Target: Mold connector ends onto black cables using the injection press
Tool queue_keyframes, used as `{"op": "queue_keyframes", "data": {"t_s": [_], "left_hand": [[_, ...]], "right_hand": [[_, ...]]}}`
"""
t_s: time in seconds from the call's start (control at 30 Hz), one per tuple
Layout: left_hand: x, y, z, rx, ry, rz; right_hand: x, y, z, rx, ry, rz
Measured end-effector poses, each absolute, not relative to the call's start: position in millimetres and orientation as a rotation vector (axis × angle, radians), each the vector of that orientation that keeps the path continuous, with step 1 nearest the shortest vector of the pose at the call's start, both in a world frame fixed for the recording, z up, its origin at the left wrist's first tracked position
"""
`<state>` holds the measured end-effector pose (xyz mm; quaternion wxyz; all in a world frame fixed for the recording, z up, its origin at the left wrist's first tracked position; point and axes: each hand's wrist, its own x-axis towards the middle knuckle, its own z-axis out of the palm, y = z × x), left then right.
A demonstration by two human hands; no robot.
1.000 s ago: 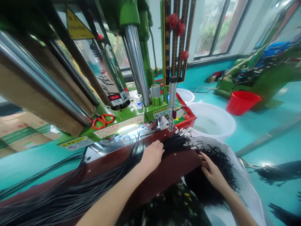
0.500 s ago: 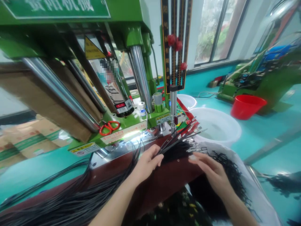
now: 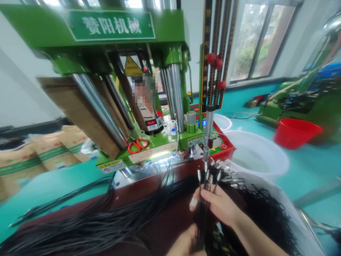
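In the head view, my right hand is closed round a small bundle of black cables. Their silvery metal ends stick up above the fingers, and something white covers one fingertip. Lower down, my left hand grips the same bundle, partly cut off by the bottom of the picture. More black cables lie across the brown table to the left. Behind my right hand, another pile of cables with metal tips rests at the table's right end.
A green press with steel columns stands behind the table, orange-handled scissors on its base. To the right are a white tub, a red bucket and a white-lined container of black cables. Paper sacks stand left.
My left hand has come down and toward me with cables from the pile. My right hand, open before, has moved left and closed round them. The view has shifted too.
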<state>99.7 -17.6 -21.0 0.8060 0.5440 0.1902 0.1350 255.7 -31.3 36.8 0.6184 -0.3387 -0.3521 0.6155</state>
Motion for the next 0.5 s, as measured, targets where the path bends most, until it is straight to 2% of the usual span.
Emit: {"op": "queue_keyframes", "data": {"t_s": [0.07,0.23,0.4,0.5], "left_hand": [[107.1,-19.0,-15.2,1.049,0.378,0.303],[134.6,-13.5,15.1,0.803,0.563,0.620],[145.2,-10.5,11.7,0.887,0.564,0.557],[146.0,-8.0,7.9,0.934,0.585,0.540]], "right_hand": [[249.7,-33.6,29.8,-0.860,-0.864,1.431],[251.7,-31.1,24.0,-1.034,-0.945,1.588],[282.7,-3.0,50.3,-0.755,-0.883,1.368],[300.7,16.4,72.4,-0.796,-1.041,1.406]]}}
